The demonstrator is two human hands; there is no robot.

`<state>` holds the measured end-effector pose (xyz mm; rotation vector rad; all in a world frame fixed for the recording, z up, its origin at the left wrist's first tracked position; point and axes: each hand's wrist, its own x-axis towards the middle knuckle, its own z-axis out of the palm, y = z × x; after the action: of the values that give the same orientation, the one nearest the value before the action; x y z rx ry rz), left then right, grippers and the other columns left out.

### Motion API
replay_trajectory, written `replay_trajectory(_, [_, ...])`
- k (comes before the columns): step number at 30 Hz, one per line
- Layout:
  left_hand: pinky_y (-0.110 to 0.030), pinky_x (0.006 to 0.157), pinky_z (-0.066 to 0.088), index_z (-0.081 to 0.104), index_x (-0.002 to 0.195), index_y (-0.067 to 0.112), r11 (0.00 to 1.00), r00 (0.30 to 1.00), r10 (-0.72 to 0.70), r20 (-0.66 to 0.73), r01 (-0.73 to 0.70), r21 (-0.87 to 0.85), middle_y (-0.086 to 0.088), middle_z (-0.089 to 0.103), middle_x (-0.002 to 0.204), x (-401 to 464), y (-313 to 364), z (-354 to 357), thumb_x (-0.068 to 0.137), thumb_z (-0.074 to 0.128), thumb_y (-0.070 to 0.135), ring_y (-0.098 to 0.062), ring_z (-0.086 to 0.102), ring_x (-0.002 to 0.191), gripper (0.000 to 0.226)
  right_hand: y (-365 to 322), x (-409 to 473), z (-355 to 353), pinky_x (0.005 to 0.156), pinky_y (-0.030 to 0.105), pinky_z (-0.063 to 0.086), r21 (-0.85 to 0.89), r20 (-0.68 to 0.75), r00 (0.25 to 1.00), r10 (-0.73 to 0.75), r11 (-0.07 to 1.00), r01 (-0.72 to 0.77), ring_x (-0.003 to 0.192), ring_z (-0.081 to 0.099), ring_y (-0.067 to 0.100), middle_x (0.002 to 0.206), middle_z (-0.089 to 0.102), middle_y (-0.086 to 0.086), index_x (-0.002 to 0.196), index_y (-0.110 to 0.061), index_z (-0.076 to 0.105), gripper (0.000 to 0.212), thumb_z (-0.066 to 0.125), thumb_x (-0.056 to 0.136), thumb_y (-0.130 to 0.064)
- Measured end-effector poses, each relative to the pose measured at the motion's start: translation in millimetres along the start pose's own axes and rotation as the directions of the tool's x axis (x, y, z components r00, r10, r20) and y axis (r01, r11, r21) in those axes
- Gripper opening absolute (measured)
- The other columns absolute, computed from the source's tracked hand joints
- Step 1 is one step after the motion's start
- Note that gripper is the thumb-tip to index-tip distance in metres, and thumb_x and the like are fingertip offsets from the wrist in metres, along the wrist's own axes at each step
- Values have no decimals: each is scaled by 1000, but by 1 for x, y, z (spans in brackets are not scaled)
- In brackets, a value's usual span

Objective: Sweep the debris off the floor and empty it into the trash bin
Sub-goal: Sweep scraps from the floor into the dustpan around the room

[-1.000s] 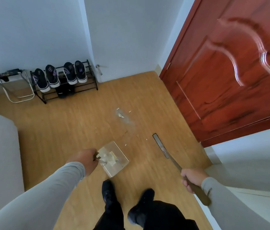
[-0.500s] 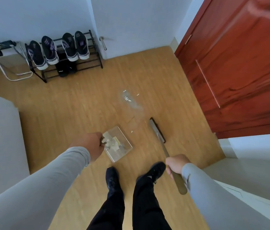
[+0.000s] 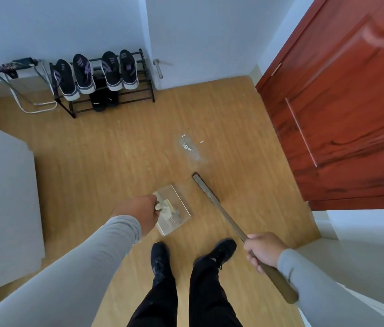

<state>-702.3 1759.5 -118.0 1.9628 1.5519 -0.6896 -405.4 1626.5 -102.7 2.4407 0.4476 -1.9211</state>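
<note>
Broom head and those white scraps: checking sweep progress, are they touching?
Apart. The head view shows bare floor between the broom head and the white scraps.

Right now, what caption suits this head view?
Left hand holding dustpan, right hand gripping broom, white debris ahead.

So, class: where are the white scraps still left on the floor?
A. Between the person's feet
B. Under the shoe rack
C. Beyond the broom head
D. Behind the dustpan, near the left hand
C: the scraps lie on the floor past the broom head, toward the far wall.
</note>
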Motion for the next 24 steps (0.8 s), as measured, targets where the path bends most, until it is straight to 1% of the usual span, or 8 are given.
replay_trajectory(4, [-35, 70, 60, 55, 112, 27, 1000, 1000, 6, -1, -6, 17, 8, 64, 83, 2, -2, 1, 98, 44, 39, -16, 64, 72, 21, -15, 3, 17, 47, 26, 46, -92, 96, 995, 19, 996, -10, 50, 51, 18, 66, 63, 12, 146, -11, 43, 61, 54, 86, -8])
replay_trajectory(7, [-35, 71, 59, 55, 110, 26, 1000, 1000, 16, -4, -16, -5, 7, 64, 84, 2, -3, 5, 98, 44, 38, -16, 64, 75, 20, -13, -13, 7, 43, 24, 40, -27, 165, 986, 33, 999, -29, 49, 45, 15, 71, 58, 14, 144, -5, 47, 56, 54, 88, -7])
replay_trajectory(10, [-32, 70, 58, 56, 106, 28, 997, 1000, 3, -12, -4, -75, 7, 63, 85, -7, -11, 11, 98, 44, 39, -14, 62, 73, 17, -7, -44, -6, 39, 22, 37, 25, 155, 987, 32, 999, -36, 42, 43, 12, 60, 57, 8, 150, -10, 40, 61, 51, 91, -4])
replay_trajectory(13, [-30, 73, 56, 60, 106, 25, 984, 1000, -6, 5, 7, -180, 8, 61, 87, -20, -23, 14, 97, 49, 32, -14, 62, 76, 15, -3, -67, -15, 39, 22, 35, 76, 98, 995, 14, 997, -21, 41, 42, 13, 55, 55, 6, 153, -14, 35, 65, 51, 91, -3])
replay_trajectory(16, [-33, 78, 58, 60, 104, 27, 970, 999, -28, -18, 23, -241, 12, 59, 83, -26, -33, 5, 95, 53, 33, -13, 62, 75, 13, -8, -73, -23, 40, 21, 37, 122, -11, 1000, -9, 992, 11, 39, 44, 13, 58, 57, 8, 150, -16, 40, 62, 52, 90, -3])
replay_trajectory(19, [-28, 79, 53, 59, 113, 26, 967, 999, -40, -35, 30, -253, 9, 65, 98, -36, -32, -22, 97, 52, 31, -14, 58, 80, 18, -19, -72, -29, 40, 20, 37, 135, -113, 992, -58, 988, 73, 40, 45, 16, 58, 57, 11, 146, -13, 45, 59, 54, 88, -3])
replay_trajectory(21, [-27, 78, 51, 59, 118, 25, 966, 998, -53, -38, 41, -254, 6, 67, 106, -33, -29, -35, 97, 51, 31, -16, 60, 84, 23, -29, -67, -36, 40, 21, 39, 105, -147, 986, -76, 990, 92, 42, 46, 18, 60, 58, 13, 145, -11, 45, 58, 55, 89, -4])
replay_trajectory(24, [-27, 74, 52, 59, 121, 27, 963, 995, -82, -55, 65, -262, 8, 64, 97, -20, -24, -47, 96, 52, 34, -16, 61, 83, 27, -48, -53, -54, 41, 23, 43, 60, -164, 982, -96, 992, 107, 42, 49, 19, 59, 60, 13, 145, -10, 45, 59, 56, 87, -4])
